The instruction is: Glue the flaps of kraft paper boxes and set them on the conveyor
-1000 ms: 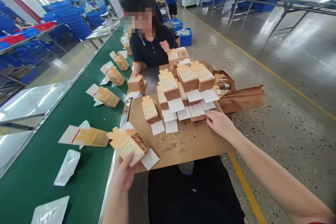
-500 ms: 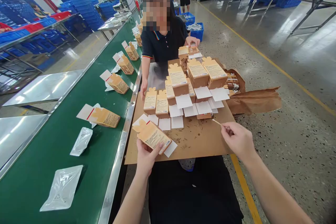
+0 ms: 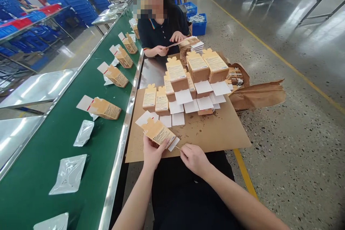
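My left hand (image 3: 155, 150) is wrapped round a tan and brown carton (image 3: 157, 132), held tilted above the cardboard sheet, its white flaps sticking out at both ends. Close to the carton's near end, my right hand (image 3: 194, 156) pinches a thin cotton swab (image 3: 177, 147). The swab points at the white end flap (image 3: 174, 144); whether it touches the flap I cannot tell. Beyond my hands, several cartons (image 3: 175, 70) are stacked with white flaps hanging towards me. The cardboard sheet (image 3: 223, 129) under them has dark wet-looking spots.
To the left runs a green conveyor belt (image 3: 88, 172) with a metal edge, carrying open cartons (image 3: 107, 109) and silver pouches (image 3: 69, 173). Across the table a co-worker (image 3: 164, 30) holds a flattened carton (image 3: 181, 42). A torn brown paper bag (image 3: 258, 95) lies at the right.
My right hand has brought the swab leftwards from the sheet's right side to the carton. Pouches and cartons on the belt have shifted slightly. The co-worker has lifted a flattened carton.
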Available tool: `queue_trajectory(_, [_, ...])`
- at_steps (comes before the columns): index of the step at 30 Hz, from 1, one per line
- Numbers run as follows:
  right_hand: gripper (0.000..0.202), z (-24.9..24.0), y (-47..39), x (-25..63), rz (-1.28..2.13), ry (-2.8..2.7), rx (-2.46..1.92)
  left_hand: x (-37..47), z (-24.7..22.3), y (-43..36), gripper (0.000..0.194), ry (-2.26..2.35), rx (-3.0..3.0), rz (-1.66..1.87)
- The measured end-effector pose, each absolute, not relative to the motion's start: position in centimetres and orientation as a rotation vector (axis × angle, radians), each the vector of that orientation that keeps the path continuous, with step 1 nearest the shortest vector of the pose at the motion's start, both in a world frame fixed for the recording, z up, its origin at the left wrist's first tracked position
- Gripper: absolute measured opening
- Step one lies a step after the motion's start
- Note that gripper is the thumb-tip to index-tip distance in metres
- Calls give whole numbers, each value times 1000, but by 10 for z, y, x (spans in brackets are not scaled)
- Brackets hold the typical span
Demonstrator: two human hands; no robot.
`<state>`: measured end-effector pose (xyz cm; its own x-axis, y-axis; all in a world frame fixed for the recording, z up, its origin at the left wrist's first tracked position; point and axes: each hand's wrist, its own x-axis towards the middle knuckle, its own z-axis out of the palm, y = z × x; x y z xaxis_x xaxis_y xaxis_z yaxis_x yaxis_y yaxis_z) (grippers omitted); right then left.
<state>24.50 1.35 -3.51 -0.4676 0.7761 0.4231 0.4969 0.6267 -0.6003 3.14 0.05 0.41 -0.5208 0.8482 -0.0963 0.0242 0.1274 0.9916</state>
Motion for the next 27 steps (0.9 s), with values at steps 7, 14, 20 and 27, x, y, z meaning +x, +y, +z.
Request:
queue_trajectory(7, [33, -25, 21, 263, 559, -2016, -1049, 43, 3, -6, 90, 1738, 848, 1491])
queue_trajectory(14, [33, -12, 1, 299, 650, -1835, -1208, 42, -3, -16, 89, 1971, 989, 1330])
queue_trajectory(20, [33, -4, -15, 316, 658, -1725, -1262, 46, -12, -18, 84, 2093, 1054, 1299])
queue_trajectory(27, [34, 7, -9, 310, 658, -1698, -1221, 36, -9, -15, 86, 2081, 1066, 1258])
